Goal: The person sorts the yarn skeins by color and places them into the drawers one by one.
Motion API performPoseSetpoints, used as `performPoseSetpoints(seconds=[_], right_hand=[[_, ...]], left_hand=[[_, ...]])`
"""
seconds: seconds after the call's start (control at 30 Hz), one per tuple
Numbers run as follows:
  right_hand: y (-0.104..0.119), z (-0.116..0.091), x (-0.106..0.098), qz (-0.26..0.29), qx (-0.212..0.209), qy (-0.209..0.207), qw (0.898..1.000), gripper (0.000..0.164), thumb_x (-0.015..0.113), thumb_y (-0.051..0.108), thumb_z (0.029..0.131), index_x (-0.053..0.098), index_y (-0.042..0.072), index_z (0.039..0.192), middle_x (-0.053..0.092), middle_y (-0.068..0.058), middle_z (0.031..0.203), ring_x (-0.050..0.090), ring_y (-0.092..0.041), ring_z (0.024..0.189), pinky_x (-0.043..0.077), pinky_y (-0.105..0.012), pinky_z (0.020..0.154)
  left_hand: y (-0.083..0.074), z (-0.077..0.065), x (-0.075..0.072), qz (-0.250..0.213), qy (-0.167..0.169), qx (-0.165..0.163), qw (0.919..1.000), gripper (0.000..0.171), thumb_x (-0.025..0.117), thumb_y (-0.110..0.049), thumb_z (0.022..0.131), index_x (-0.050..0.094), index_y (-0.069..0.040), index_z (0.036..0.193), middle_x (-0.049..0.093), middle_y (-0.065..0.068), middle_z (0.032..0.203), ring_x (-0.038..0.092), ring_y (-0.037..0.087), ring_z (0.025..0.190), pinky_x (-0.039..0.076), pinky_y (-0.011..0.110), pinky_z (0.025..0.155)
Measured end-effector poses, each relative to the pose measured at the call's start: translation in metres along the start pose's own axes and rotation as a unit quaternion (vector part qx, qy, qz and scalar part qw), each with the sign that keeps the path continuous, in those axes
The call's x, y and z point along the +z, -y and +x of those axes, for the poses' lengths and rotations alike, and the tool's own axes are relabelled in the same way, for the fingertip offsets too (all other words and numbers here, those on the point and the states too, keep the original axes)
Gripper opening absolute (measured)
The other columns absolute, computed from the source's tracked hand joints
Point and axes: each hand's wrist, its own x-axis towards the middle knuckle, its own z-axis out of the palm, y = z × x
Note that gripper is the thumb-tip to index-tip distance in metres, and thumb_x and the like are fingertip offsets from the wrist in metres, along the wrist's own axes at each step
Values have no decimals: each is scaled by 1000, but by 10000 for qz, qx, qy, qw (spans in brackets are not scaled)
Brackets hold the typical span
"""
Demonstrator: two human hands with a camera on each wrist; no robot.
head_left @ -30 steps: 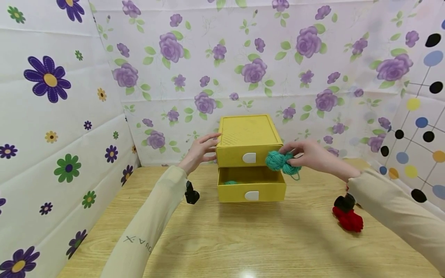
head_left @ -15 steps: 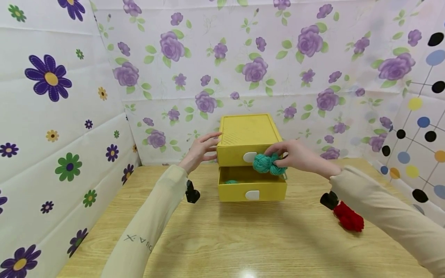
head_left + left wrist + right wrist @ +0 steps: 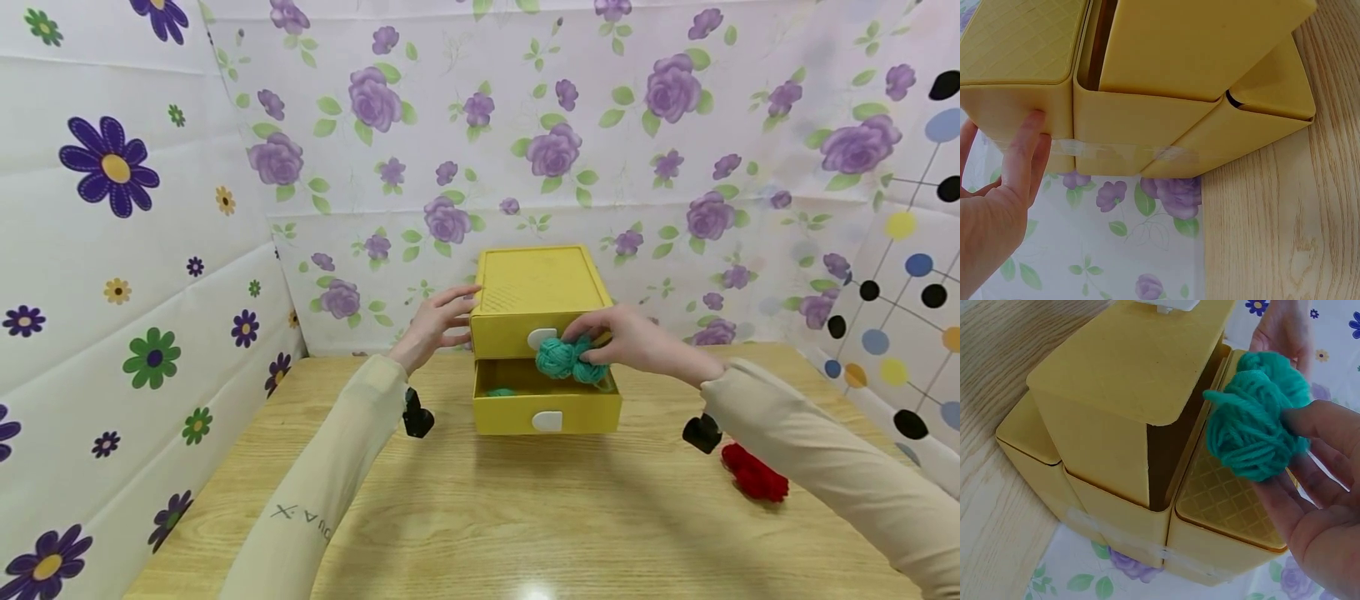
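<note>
Head view puts the yarn [image 3: 557, 358] just left of the right hand [image 3: 628, 333], whose thumb and fingers pinch its near end. Its long axis runs roughly crosswise, from those fingertips toward the left hand [image 3: 433, 327], with one rounded lobe sticking out free. That hand is much farther from it: relaxed and holding nothing, it touches the cabinet's [image 3: 542, 279] side with a fingertip. The two hands are apart, with the cabinet between them.

What counts, I judge, is the drop from the yarn to the pulled-out drawer [image 3: 510, 417]: the drawer's opening lies below and to the left of the right hand. I cannot tell whether the yarn touches the rim. A teal bit [image 3: 500, 392] shows inside, at the end nearer the left hand. Red yarn [image 3: 756, 473] lies nearer the person, beyond the right hand's outer side.
</note>
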Motion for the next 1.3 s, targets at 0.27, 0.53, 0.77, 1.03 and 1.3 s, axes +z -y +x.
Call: performPoseSetpoints(seconds=[0.27,0.53,0.77,1.03,1.3], right_hand=[[-2,1,1,384,41,105,9992,26,68,-5,77,62,-7,102,61,-18,98,60,-30,87,48,-29,73],[-2,-1,-1,365,169,13,9992,24,69,0,78,64,-4,102,62,-15,97,61,-19,83,49,-31,73],[-1,-4,-1,474,300,-150,9983,24,70,3,79,64,-4,101,64,-14,95,61,-19,81,49,-29,71],[-1,-10,2,858,498,-185,9949,24,69,7,80,64,-3,102,66,-7,90,62,-24,80,50,-29,69],[0,-18,13,1720,781,-137,9819,26,67,9,82,63,-7,103,65,-11,91,60,-38,83,49,-43,71]], left_hand=[[1,0,0,13,10,14,10000,40,55,-23,92,50,-18,131,44,5,127,49,30,105,47,40,79],[1,2,0,-1,-13,-25,10000,39,56,-23,92,51,-18,130,45,5,127,50,30,104,47,40,79],[1,1,0,-8,-18,-16,10000,41,57,-25,90,51,-18,130,46,6,125,50,31,105,47,40,79],[1,1,1,-36,18,4,10000,41,57,-25,91,50,-17,131,45,6,126,48,33,107,44,43,82],[0,-1,1,-5,10,1,10000,41,55,-24,92,49,-17,132,43,6,129,48,32,107,44,45,83]])
